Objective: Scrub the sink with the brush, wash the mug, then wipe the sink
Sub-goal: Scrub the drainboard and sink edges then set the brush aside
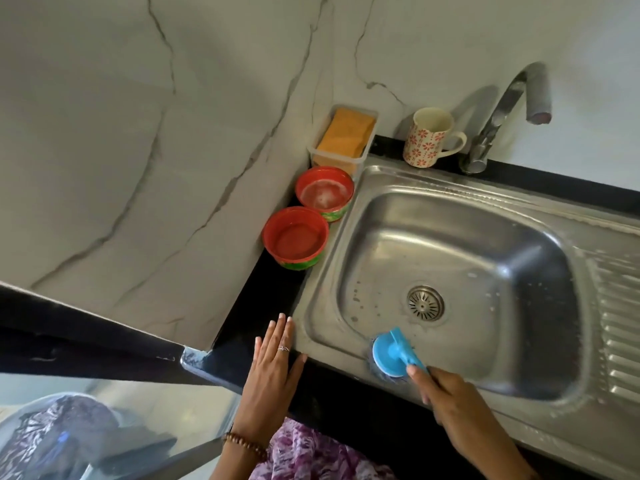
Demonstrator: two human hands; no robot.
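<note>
**A:** Where is the brush (394, 353) from where I'm watching?

**B:** It is blue, round-headed, pressed bristles-down on the near left corner of the sink (346, 188), where the basin wall meets the rim. The drain (425, 303) sits just beyond it, apart from the brush.

**A:** How would I do this scrub well?

**B:** My judgement: keep the bristles flat against the steel, work in small circles out of that corner, across the floor toward the drain, then up each wall. Specks show on the basin's left floor, so those need passes too.

**A:** And the hands?

**B:** The right hand (453, 407) grips the brush handle, fingers curled round it. The left hand (273, 365) lies flat, fingers straight and spread, holding nothing, resting on the dark table at the sink's left edge.

**A:** The mug (429, 138)?

**B:** Upright on the table behind the sink, just left of the tap (505, 116), not yet washed by the look of it. Two red bowls (296, 237) and a sponge (346, 133) in a tray stand along the left.
</note>
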